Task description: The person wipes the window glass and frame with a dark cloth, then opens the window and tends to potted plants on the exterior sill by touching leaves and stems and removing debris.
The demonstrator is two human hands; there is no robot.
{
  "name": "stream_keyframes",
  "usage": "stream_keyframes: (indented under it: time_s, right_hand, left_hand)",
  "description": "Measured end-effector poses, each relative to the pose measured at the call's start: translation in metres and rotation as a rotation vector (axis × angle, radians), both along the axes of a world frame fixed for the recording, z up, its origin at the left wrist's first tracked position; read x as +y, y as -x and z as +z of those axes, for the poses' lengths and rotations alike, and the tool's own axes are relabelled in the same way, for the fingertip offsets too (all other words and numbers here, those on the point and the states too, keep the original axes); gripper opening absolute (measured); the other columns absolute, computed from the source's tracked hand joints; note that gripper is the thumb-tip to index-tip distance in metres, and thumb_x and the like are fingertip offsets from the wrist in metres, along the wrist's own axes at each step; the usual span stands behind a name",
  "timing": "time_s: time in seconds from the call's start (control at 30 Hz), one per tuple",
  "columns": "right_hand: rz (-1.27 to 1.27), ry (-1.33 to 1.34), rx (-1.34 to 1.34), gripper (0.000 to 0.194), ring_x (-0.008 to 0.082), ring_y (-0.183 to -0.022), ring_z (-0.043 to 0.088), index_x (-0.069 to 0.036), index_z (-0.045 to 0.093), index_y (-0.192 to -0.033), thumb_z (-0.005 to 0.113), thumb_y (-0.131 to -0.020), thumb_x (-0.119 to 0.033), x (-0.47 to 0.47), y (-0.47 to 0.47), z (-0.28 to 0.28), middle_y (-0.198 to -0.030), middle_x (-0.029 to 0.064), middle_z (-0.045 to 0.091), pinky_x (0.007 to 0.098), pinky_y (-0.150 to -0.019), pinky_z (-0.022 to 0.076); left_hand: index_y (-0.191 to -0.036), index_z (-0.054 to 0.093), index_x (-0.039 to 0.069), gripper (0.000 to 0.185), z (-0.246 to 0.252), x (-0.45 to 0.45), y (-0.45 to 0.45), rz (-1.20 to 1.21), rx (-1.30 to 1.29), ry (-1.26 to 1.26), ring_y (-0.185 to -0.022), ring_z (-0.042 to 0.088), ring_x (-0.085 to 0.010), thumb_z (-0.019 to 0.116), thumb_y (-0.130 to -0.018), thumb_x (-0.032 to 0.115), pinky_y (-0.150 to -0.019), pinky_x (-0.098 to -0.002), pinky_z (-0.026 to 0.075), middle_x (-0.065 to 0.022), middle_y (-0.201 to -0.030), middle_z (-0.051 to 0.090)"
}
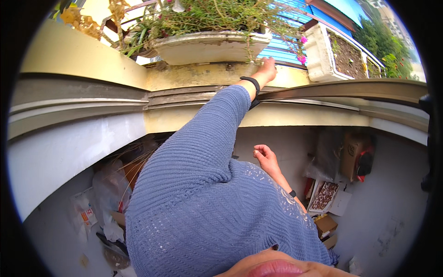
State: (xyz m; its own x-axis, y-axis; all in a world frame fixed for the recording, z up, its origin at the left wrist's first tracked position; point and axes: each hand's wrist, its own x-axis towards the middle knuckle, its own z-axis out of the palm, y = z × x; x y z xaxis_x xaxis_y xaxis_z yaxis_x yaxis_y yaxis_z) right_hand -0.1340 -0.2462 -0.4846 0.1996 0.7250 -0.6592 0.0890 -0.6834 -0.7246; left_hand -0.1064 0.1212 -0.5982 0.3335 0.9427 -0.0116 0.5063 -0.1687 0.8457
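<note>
My left hand (267,70), with a black band at the wrist, reaches over the window track to the outer ledge. Its fingers are curled beside a trailing plant stem (250,52); whether they grip it is hidden. The stem hangs from a white planter (211,48) full of thin-leaved green plants (207,17). Pink flowers (302,59) hang to the right of this hand. Lower down, inside the window, my right hand (268,160) is held near my body, its fingers curled in against the thumb, with nothing visible in it.
A white foam box of soil (349,59) sits at the ledge's right. Metal window tracks (187,97) and a sliding frame (346,90) cross ahead. Below lie plastic bags (110,187), a cardboard box (351,155), a tray of small reddish-brown pieces (324,196) and a small open carton (326,225).
</note>
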Motion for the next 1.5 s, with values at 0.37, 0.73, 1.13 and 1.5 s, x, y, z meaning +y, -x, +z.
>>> stream_keyframes:
  time_s: [0.37, 0.73, 1.13, 1.5]
  right_hand:
    - [0.102, -0.044, 0.071, 0.022, 0.0093, -0.086, 0.061, -0.004, 0.064, -0.113, 0.065, -0.093, -0.013, 0.019, 0.014, -0.012, -0.094, 0.0024, 0.067, 0.0261, -0.079, 0.0514]
    - [0.188, -0.030, -0.046, 0.021, 0.0089, -0.086, 0.060, -0.004, 0.064, -0.111, 0.066, -0.093, -0.016, 0.024, 0.017, -0.002, -0.095, 0.0010, 0.067, 0.0268, -0.080, 0.0514]
    - [0.101, 0.016, -0.033, 0.022, 0.0088, -0.085, 0.060, -0.004, 0.064, -0.111, 0.067, -0.093, -0.016, 0.005, 0.013, -0.005, -0.096, 0.0008, 0.067, 0.0264, -0.079, 0.0515]
    - [0.137, -0.050, 0.043, 0.022, 0.0093, -0.085, 0.061, -0.006, 0.065, -0.112, 0.067, -0.093, -0.016, 0.023, 0.012, -0.020, -0.093, 0.0013, 0.068, 0.0266, -0.079, 0.0517]
  left_hand:
    - [-0.154, 0.027, 0.007, 0.072, 0.005, 0.003, 0.023, -0.440, -0.074, -0.026, -0.148, 0.020, -0.0404, 0.050, -0.086, 0.002, -0.121, -0.0425, 0.022, -0.0244, -0.159, 0.022]
    - [-0.112, 0.070, 0.013, 0.036, 0.048, -0.018, 0.069, -0.339, 0.185, -0.059, -0.113, 0.058, -0.0381, 0.053, -0.083, -0.001, -0.098, -0.0449, 0.048, -0.0172, -0.117, 0.063]
    - [-0.140, 0.048, 0.018, 0.050, 0.057, -0.012, 0.038, -0.424, 0.341, -0.103, -0.125, 0.050, -0.0362, 0.044, -0.091, 0.008, -0.103, -0.0517, 0.041, -0.0093, -0.136, 0.057]
    - [-0.103, 0.059, 0.004, 0.027, 0.084, -0.093, 0.265, 0.141, -0.043, -0.403, -0.106, 0.054, -0.0371, 0.055, -0.078, -0.003, -0.094, -0.0453, 0.045, -0.0166, -0.107, 0.055]
